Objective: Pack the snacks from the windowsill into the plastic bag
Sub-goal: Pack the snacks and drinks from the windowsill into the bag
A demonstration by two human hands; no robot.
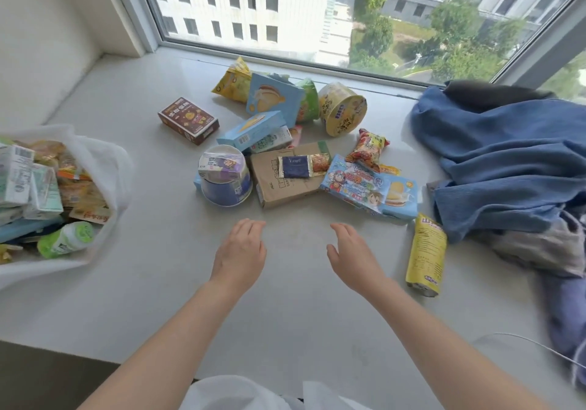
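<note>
The packing looks partly done. At the left edge of the pale stone windowsill lies a white translucent plastic bag, its mouth open toward the middle, and it already holds a good load: white and green drink cartons, orange and yellow wrapped packets and a small green-and-white bottle lying at the near lip. A loose heap of snacks is left in the middle of the windowsill, well apart from the bag. It includes a dark red box on the left, light blue cake boxes, an upturned blue-and-white paper cup, a flat brown cardboard box with a small navy sachet on top, a long blue cartoon-printed biscuit box, a red crinkled packet, a yellow noodle tub on its side and a yellow chip bag at the far side by the window. A yellow pouch lies alone to the near right, just beside a heap of blue cloth. The left hand and right hand hover side by side and apart, near the heap, fingers relaxed and spread, holding nothing. Judging by the pile, roughly half the job remains.
</note>
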